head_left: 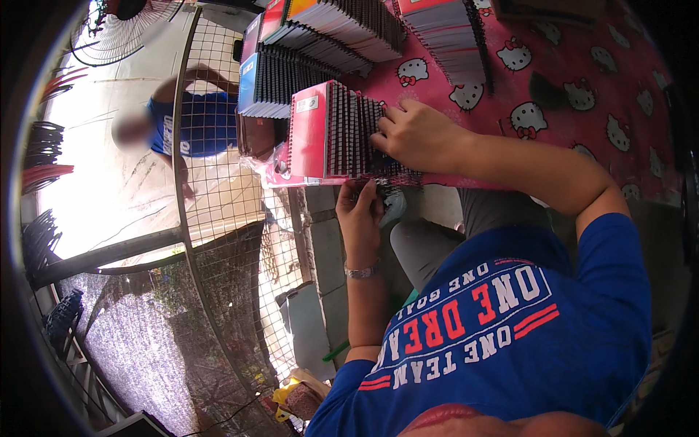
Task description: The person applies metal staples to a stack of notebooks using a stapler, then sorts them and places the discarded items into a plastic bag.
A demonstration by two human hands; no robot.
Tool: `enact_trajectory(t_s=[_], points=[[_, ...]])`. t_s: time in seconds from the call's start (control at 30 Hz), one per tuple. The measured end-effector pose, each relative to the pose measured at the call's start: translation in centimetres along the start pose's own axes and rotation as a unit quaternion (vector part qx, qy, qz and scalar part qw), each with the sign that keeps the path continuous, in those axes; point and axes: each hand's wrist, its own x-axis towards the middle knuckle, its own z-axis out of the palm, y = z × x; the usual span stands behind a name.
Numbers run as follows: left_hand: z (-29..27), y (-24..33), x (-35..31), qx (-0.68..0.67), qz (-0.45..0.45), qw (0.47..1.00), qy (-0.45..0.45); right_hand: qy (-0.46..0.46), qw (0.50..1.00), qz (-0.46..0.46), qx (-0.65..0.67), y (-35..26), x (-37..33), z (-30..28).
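A row of spiral-bound notebooks (311,138) with a red cover at its left end stands at the table's near edge, black coils facing up. My right hand (408,135) reaches in from the right; its bent fingers press at the coils of the notebook on the row's right end. Just below the table edge, my left hand (359,206) is closed in a pinch by the lower ends of those coils. Whatever sits between its fingertips is too small and dark to name. A metal-banded bracelet or watch (362,272) circles my left wrist.
More spiral notebooks (280,80) stand in stacks behind, with another stack (448,44) farther right. A pink cartoon-cat cloth (502,102) covers the table. Left of it rises a wire mesh (211,146), with a person in a blue shirt (204,124) beyond. A fan (116,29) is at upper left.
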Motion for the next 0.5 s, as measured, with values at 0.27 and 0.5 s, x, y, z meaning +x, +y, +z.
enact_trajectory(t_s=[0.27,0.5], points=[[-0.4,-0.5,-0.1,-0.038,-0.001,0.999,0.022,-0.017,0.998,0.04,0.035,0.9,-1.5,0.2],[0.3,-0.3,0.3,0.031,-0.026,0.999,0.012,-0.04,0.999,-0.015,-0.011,0.5,-0.7,0.6]])
